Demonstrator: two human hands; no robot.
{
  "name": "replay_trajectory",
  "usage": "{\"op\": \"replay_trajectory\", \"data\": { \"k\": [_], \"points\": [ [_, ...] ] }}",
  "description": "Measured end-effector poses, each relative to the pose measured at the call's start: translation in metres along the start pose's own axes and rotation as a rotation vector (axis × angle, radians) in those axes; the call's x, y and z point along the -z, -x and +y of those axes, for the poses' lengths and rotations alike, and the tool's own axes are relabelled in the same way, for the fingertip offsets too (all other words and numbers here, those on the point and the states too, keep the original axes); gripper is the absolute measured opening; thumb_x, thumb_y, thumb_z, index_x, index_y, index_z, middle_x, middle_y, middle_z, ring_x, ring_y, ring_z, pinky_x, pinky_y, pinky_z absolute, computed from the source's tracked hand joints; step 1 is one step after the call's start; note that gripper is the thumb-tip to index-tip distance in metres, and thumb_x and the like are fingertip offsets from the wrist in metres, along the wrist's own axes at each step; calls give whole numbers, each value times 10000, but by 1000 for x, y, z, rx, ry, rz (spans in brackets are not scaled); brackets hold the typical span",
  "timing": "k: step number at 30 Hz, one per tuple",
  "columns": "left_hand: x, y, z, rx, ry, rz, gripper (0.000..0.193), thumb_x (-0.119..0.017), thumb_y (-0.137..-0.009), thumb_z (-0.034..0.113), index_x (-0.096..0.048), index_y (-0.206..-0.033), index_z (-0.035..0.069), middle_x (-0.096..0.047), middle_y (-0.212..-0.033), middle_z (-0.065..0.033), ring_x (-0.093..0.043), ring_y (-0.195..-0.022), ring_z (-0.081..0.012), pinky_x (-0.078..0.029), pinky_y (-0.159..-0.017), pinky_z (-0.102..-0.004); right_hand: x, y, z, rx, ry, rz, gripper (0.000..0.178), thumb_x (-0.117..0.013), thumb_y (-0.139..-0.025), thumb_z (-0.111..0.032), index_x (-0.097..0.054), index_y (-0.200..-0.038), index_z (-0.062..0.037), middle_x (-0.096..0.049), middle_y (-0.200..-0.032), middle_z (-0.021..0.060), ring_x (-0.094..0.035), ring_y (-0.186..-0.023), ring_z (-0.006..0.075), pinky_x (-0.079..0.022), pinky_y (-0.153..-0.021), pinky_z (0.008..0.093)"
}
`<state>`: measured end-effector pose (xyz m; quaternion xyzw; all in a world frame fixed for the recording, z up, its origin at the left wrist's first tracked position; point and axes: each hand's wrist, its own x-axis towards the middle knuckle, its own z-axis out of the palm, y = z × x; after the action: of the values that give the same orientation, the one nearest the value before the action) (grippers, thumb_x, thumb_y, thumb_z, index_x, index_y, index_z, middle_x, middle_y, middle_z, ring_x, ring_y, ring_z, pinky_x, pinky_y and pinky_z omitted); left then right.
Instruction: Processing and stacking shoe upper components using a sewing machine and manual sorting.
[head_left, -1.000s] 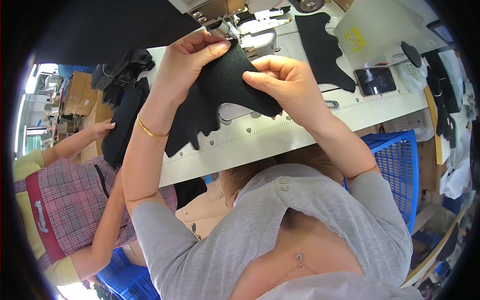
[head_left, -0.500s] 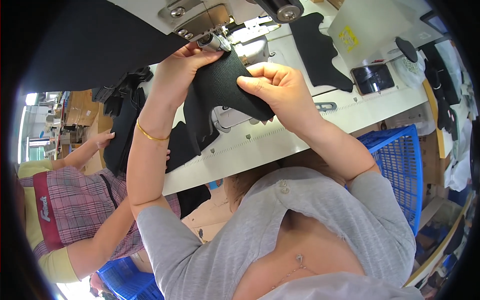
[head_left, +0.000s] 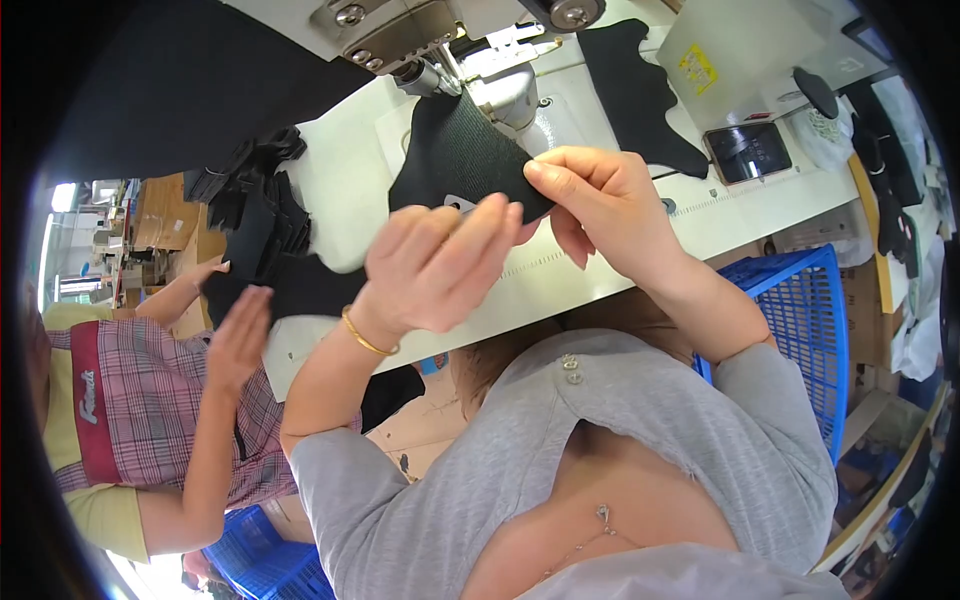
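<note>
A black ribbed fabric piece (head_left: 455,150) lies on the sewing machine (head_left: 400,40) bed, its far tip under the needle area. My right hand (head_left: 615,205) is closed on the near right corner of this piece, thumb on top. In front of the piece, my left hand (head_left: 435,265) has its fingers curled in, tips close to that same corner. Whatever its fingers may hold is hidden. A bit of the metal plate shows between my left hand and the fabric.
Another black cut piece (head_left: 640,95) lies right of the machine, by a dark control panel (head_left: 748,153). Stacked black pieces (head_left: 265,230) lie at left, where a co-worker's hand (head_left: 238,340) hovers. A blue basket (head_left: 795,340) stands below the table's right end.
My left hand has left the needle area and come toward me, over the fabric's near edge. My right hand has shifted slightly right and nearer. The co-worker's hand has come into view beside the stack.
</note>
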<state>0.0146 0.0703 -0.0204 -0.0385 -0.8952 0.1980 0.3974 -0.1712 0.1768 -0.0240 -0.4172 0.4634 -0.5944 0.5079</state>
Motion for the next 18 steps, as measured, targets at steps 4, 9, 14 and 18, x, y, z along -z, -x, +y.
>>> {"op": "replay_trajectory", "data": {
  "k": [4,9,14,18],
  "points": [
    [-15,-1,0,-6,54,73,229,-748,-753,74,-729,-966,-7,-707,-1032,-94,-613,-671,-140,-488,-576,-242,0,-8,2,14,-23,-30,263,-559,-1003,-210,-677,-920,11,-695,-688,64,-476,-430,38,-368,-406,197],
    [-12,1,-9,99,129,35,282,-736,-727,13,-724,-1006,-32,-708,-1056,-139,-699,-790,-203,-572,-640,-264,-9,-18,9,60,-37,-4,250,-568,-995,-201,-670,-895,3,-688,-682,56,-479,-430,40,-367,-404,198],
    [-20,6,-22,163,133,109,283,-788,-719,29,-698,-985,0,-717,-1049,-115,-707,-795,-209,-591,-658,-273,-18,-28,12,121,-62,2,223,-570,-980,-174,-684,-917,7,-706,-737,56,-529,-454,53,-391,-418,196],
    [-27,6,-30,186,110,154,258,-793,-729,60,-701,-964,5,-720,-1044,-99,-709,-800,-206,-594,-666,-267,-24,-35,10,130,-104,19,226,-566,-979,-164,-686,-906,13,-713,-758,62,-566,-471,60,-409,-425,192]
  ]
}}
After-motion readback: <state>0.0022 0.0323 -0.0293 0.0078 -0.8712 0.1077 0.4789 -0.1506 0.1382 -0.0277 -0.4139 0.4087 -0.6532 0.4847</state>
